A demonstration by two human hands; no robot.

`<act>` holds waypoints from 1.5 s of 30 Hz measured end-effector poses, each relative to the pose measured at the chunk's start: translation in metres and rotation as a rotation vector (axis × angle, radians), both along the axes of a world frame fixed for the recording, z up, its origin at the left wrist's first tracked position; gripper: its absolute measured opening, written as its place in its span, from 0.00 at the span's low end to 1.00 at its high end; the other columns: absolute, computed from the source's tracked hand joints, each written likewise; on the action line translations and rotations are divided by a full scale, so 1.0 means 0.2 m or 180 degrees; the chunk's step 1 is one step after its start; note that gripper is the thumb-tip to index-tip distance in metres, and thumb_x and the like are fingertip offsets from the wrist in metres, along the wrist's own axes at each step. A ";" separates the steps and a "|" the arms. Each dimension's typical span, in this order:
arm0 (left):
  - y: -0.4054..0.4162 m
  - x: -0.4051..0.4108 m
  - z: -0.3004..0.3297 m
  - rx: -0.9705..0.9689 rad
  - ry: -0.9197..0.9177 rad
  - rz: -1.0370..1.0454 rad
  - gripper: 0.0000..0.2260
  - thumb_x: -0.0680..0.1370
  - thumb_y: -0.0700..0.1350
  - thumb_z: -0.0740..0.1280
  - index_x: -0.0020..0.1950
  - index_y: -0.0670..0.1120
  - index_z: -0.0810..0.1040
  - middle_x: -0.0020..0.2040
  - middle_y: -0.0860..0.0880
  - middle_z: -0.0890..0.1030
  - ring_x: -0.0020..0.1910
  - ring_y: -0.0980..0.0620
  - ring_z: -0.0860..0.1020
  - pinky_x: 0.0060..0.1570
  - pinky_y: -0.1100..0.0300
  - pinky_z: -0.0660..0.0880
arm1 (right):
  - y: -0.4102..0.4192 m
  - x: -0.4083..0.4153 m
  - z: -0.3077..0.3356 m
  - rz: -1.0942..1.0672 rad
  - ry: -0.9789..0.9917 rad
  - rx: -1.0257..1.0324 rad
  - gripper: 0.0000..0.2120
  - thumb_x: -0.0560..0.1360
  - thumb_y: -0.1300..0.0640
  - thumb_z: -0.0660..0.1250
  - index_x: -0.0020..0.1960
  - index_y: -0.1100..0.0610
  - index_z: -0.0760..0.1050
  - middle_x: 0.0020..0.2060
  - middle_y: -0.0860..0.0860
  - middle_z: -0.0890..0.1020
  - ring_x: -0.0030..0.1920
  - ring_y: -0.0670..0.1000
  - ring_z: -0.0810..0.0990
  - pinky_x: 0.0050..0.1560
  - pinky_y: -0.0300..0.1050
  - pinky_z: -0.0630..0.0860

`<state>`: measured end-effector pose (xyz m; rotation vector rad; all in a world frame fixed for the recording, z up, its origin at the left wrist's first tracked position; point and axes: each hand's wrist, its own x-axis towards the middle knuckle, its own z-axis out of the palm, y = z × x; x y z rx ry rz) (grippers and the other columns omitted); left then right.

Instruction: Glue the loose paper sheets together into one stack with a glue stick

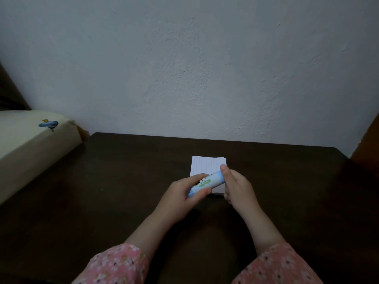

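Note:
A small stack of white lined paper sheets [207, 165] lies on the dark table [123, 181], near its far middle. Just above the stack's near edge I hold a light blue glue stick [207, 182] with a green and cartoon print, lying slantwise. My left hand [182, 194] grips its lower body, thumb under it. My right hand [235, 187] is curled round its upper end, where the cap is hidden by the fingers. Both hands cover the near part of the paper.
A cream mattress or cushion [30, 144] with a small blue whale print sits at the left edge of the table. A pale wall [205, 68] rises right behind the table. A brown wooden panel [367, 140] stands at the far right.

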<state>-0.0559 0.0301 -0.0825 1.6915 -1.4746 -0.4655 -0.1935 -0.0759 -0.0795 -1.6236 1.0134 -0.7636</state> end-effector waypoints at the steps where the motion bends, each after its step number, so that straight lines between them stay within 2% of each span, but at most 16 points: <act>1: -0.01 0.00 0.00 0.0039 -0.0022 0.0033 0.17 0.77 0.57 0.65 0.65 0.63 0.71 0.56 0.59 0.78 0.53 0.62 0.76 0.54 0.55 0.77 | -0.01 0.01 0.00 -0.0027 0.0099 -0.0165 0.24 0.78 0.39 0.57 0.46 0.60 0.75 0.32 0.52 0.72 0.31 0.48 0.69 0.34 0.45 0.68; 3: -0.02 0.00 -0.01 0.0237 -0.0001 0.0120 0.22 0.77 0.57 0.65 0.71 0.63 0.65 0.58 0.60 0.75 0.55 0.61 0.75 0.54 0.59 0.75 | -0.01 0.02 0.00 -0.0057 0.0145 -0.0432 0.22 0.77 0.39 0.58 0.44 0.58 0.74 0.33 0.51 0.73 0.33 0.46 0.71 0.35 0.42 0.68; 5: -0.03 0.00 -0.01 0.0363 -0.0088 0.0193 0.24 0.76 0.56 0.66 0.71 0.63 0.65 0.53 0.57 0.74 0.53 0.59 0.74 0.50 0.67 0.70 | 0.00 0.02 -0.01 -0.0022 0.0062 -0.0580 0.18 0.78 0.41 0.58 0.44 0.55 0.74 0.35 0.51 0.75 0.34 0.44 0.71 0.32 0.35 0.67; 7: -0.04 0.02 0.00 0.0250 -0.0179 0.0215 0.18 0.76 0.51 0.68 0.63 0.67 0.71 0.47 0.56 0.76 0.48 0.58 0.73 0.44 0.70 0.68 | -0.01 0.03 -0.02 0.0041 -0.0034 -0.0679 0.16 0.78 0.42 0.58 0.45 0.53 0.75 0.38 0.50 0.76 0.36 0.43 0.72 0.33 0.31 0.67; 9: -0.06 0.04 0.00 0.0091 0.0193 0.0336 0.17 0.75 0.47 0.69 0.58 0.68 0.73 0.51 0.56 0.80 0.50 0.61 0.75 0.49 0.70 0.71 | -0.04 0.02 -0.04 -0.0027 0.0028 -0.0860 0.15 0.77 0.41 0.58 0.48 0.51 0.76 0.44 0.48 0.76 0.44 0.44 0.74 0.39 0.31 0.68; 11: -0.09 0.07 -0.01 0.0006 0.0710 0.0569 0.19 0.74 0.46 0.72 0.63 0.60 0.76 0.55 0.57 0.80 0.52 0.63 0.77 0.53 0.66 0.74 | -0.08 0.02 -0.07 -0.0201 0.0346 -0.1129 0.12 0.77 0.43 0.62 0.53 0.49 0.76 0.50 0.45 0.74 0.54 0.46 0.73 0.52 0.38 0.70; 13: -0.11 0.11 -0.01 -0.0034 0.0948 0.0844 0.19 0.73 0.46 0.73 0.63 0.55 0.76 0.54 0.57 0.81 0.50 0.62 0.78 0.49 0.65 0.75 | -0.10 0.01 -0.08 -0.0232 0.0867 -0.1386 0.15 0.76 0.44 0.66 0.60 0.50 0.75 0.56 0.44 0.72 0.62 0.46 0.68 0.63 0.45 0.68; 15: -0.13 0.15 -0.01 -0.0086 0.0901 0.1164 0.19 0.71 0.47 0.75 0.60 0.54 0.76 0.50 0.57 0.80 0.48 0.61 0.78 0.43 0.67 0.73 | -0.10 0.02 -0.09 -0.0151 0.1246 -0.1437 0.21 0.75 0.43 0.66 0.66 0.49 0.72 0.63 0.45 0.70 0.67 0.46 0.65 0.67 0.47 0.65; 18: -0.17 0.19 -0.01 -0.0300 0.0916 0.1514 0.22 0.69 0.47 0.77 0.60 0.53 0.75 0.48 0.60 0.77 0.46 0.62 0.76 0.40 0.68 0.71 | -0.10 0.06 -0.08 -0.0031 0.1665 -0.1503 0.26 0.76 0.41 0.64 0.71 0.48 0.67 0.70 0.46 0.66 0.71 0.47 0.61 0.70 0.48 0.59; 22: -0.22 0.22 -0.02 -0.0441 0.0796 0.1599 0.24 0.70 0.46 0.76 0.65 0.50 0.74 0.50 0.59 0.75 0.45 0.64 0.73 0.41 0.72 0.68 | -0.10 0.10 -0.08 0.0069 0.2027 -0.1526 0.28 0.77 0.40 0.62 0.74 0.49 0.63 0.73 0.46 0.62 0.73 0.48 0.58 0.72 0.49 0.56; 27: -0.26 0.26 -0.06 -0.0427 0.0699 0.1614 0.21 0.70 0.46 0.76 0.60 0.51 0.75 0.50 0.58 0.76 0.50 0.61 0.74 0.41 0.72 0.67 | -0.11 0.12 -0.09 0.0117 0.2388 -0.1549 0.28 0.77 0.39 0.61 0.73 0.50 0.64 0.73 0.47 0.63 0.72 0.48 0.59 0.72 0.48 0.56; 33: -0.28 0.28 -0.06 -0.0307 0.0755 0.1629 0.19 0.68 0.46 0.77 0.54 0.54 0.74 0.49 0.57 0.76 0.46 0.61 0.74 0.41 0.69 0.69 | -0.10 0.11 -0.11 0.0088 0.2404 -0.1540 0.28 0.77 0.39 0.60 0.73 0.49 0.65 0.73 0.46 0.64 0.73 0.48 0.58 0.72 0.48 0.54; 37: -0.28 0.29 -0.06 -0.0256 0.0711 0.1639 0.22 0.68 0.46 0.77 0.59 0.51 0.75 0.52 0.55 0.77 0.51 0.57 0.75 0.46 0.65 0.71 | -0.10 0.12 -0.11 0.0071 0.2389 -0.1508 0.28 0.77 0.39 0.60 0.73 0.49 0.65 0.73 0.46 0.64 0.73 0.48 0.58 0.73 0.49 0.53; 43: -0.26 0.29 -0.06 -0.0215 0.0777 0.1595 0.28 0.66 0.47 0.79 0.63 0.50 0.73 0.54 0.55 0.76 0.50 0.58 0.74 0.42 0.69 0.69 | -0.10 0.11 -0.11 0.0033 0.2274 -0.1521 0.27 0.77 0.39 0.60 0.73 0.48 0.66 0.73 0.46 0.63 0.73 0.47 0.58 0.72 0.49 0.54; 45: -0.24 0.30 -0.06 -0.0183 0.0818 0.1606 0.30 0.65 0.48 0.79 0.64 0.50 0.72 0.55 0.54 0.77 0.52 0.57 0.76 0.46 0.66 0.72 | -0.09 0.10 -0.11 -0.0002 0.2149 -0.1538 0.26 0.77 0.39 0.61 0.72 0.48 0.66 0.73 0.45 0.62 0.73 0.47 0.57 0.72 0.49 0.55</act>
